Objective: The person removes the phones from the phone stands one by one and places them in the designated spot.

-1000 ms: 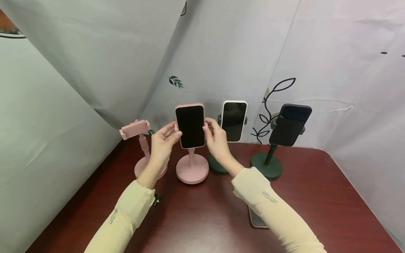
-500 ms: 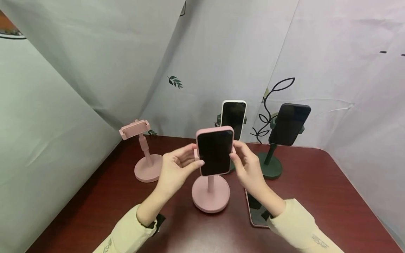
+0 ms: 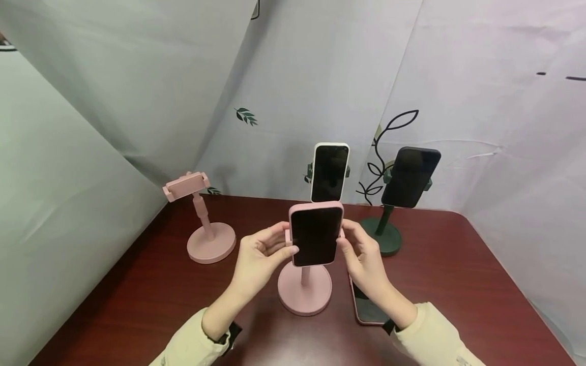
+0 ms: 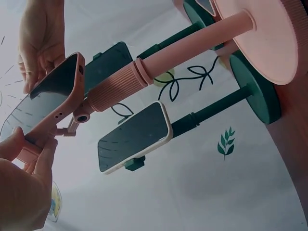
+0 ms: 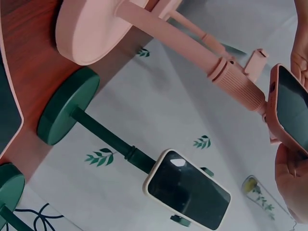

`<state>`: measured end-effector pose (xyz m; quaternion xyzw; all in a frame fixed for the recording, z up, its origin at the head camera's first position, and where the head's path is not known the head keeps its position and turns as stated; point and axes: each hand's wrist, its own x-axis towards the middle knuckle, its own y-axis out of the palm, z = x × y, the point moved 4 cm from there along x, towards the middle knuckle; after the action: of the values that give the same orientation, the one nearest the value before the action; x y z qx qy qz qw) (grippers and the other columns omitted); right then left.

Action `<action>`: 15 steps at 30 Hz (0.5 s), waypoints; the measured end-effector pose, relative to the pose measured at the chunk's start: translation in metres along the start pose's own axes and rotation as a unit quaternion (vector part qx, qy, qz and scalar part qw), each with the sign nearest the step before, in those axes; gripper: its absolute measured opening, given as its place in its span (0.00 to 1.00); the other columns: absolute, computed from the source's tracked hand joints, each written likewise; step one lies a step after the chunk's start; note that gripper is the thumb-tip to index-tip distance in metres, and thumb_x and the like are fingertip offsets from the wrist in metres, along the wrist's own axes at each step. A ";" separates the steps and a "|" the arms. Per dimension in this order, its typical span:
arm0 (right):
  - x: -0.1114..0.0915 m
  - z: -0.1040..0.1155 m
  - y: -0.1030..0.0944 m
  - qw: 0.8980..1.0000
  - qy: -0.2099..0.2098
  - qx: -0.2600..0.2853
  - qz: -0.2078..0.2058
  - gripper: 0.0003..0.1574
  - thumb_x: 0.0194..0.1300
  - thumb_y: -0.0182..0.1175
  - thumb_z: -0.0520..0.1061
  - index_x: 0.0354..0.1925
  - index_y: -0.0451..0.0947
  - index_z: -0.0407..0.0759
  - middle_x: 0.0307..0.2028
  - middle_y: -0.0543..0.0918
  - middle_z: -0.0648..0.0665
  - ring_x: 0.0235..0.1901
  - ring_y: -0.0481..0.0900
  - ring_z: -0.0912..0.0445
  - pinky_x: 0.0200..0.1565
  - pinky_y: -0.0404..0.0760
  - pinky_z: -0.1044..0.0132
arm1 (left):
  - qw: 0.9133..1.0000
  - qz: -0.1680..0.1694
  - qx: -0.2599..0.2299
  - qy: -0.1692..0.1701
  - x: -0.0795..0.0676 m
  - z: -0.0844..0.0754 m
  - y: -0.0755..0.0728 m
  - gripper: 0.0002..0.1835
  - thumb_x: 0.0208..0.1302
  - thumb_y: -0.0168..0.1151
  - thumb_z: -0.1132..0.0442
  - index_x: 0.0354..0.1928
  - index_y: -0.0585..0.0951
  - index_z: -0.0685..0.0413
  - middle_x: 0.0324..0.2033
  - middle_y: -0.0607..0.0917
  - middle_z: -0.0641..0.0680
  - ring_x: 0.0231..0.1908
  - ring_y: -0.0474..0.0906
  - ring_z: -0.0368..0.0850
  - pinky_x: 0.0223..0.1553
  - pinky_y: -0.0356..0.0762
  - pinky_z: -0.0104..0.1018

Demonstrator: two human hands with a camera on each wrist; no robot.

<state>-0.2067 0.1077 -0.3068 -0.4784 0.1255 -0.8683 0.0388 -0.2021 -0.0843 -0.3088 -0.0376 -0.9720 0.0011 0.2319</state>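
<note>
A phone in a pink case sits in the clamp of a pink phone stand, standing near the middle of the table. My left hand holds the clamp's left side, with the thumb at the phone's front edge and fingers behind. On the opposite side, my right hand pinches the clamp and phone edge between thumb and fingers. The left wrist view shows the stand's ribbed collar below the phone, which tilts back. In the right wrist view the right hand shows only partly at the edge.
A second pink stand, its clamp holding no phone, is at the left. Behind, a white-framed phone and a black phone sit in green stands. Another phone lies flat, partly under my right wrist. A pale curtain backs the table.
Both hands have brought the pink stand with its phone toward me and to the right, from the back row. The phone's top now leans further back. The view has shifted slightly.
</note>
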 end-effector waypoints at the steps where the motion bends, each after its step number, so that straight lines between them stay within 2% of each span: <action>1: 0.000 -0.001 0.000 1.000 0.002 -0.002 -0.001 0.15 0.64 0.52 0.29 0.50 0.72 0.29 0.38 0.78 0.40 0.35 0.75 0.66 0.33 0.73 0.74 | 1.000 -0.001 0.001 0.001 0.000 0.001 0.000 0.23 0.48 0.65 0.81 0.50 0.76 0.76 0.43 0.82 0.74 0.37 0.83 0.31 0.44 0.81 0.32; 6: -0.001 -0.005 -0.002 1.000 0.023 -0.010 -0.004 0.16 0.63 0.53 0.27 0.50 0.72 0.30 0.41 0.80 0.40 0.38 0.77 0.69 0.33 0.74 0.76 | 1.000 -0.004 0.019 0.018 0.003 0.004 0.001 0.23 0.50 0.65 0.80 0.52 0.76 0.74 0.43 0.83 0.72 0.37 0.82 0.30 0.44 0.81 0.32; 13: -0.002 -0.009 -0.003 0.999 0.038 -0.013 0.000 0.17 0.63 0.52 0.26 0.51 0.72 0.30 0.42 0.80 0.36 0.40 0.77 0.70 0.31 0.75 0.72 | 0.998 -0.003 0.036 0.056 0.004 0.006 0.002 0.22 0.51 0.65 0.79 0.52 0.76 0.73 0.41 0.84 0.70 0.38 0.82 0.30 0.44 0.80 0.31; 14: -0.001 -0.009 -0.003 0.999 0.039 -0.009 0.002 0.17 0.63 0.52 0.25 0.51 0.72 0.30 0.42 0.80 0.37 0.40 0.77 0.69 0.32 0.75 0.73 | 0.997 -0.002 0.045 0.068 0.004 0.005 0.002 0.22 0.51 0.65 0.78 0.51 0.77 0.73 0.40 0.84 0.70 0.38 0.82 0.31 0.44 0.81 0.30; 15: 0.000 -0.009 -0.004 0.999 0.040 -0.003 0.005 0.17 0.63 0.51 0.25 0.51 0.72 0.30 0.43 0.80 0.40 0.41 0.77 0.69 0.34 0.76 0.74 | 0.993 0.000 0.071 0.097 0.005 0.005 0.002 0.22 0.51 0.66 0.78 0.51 0.77 0.72 0.39 0.85 0.68 0.36 0.83 0.32 0.42 0.81 0.29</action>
<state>-0.2141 0.1128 -0.3109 -0.4430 0.1318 -0.8861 0.0365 -0.2087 -0.0821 -0.3112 -0.0207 -0.9422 0.0668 0.3276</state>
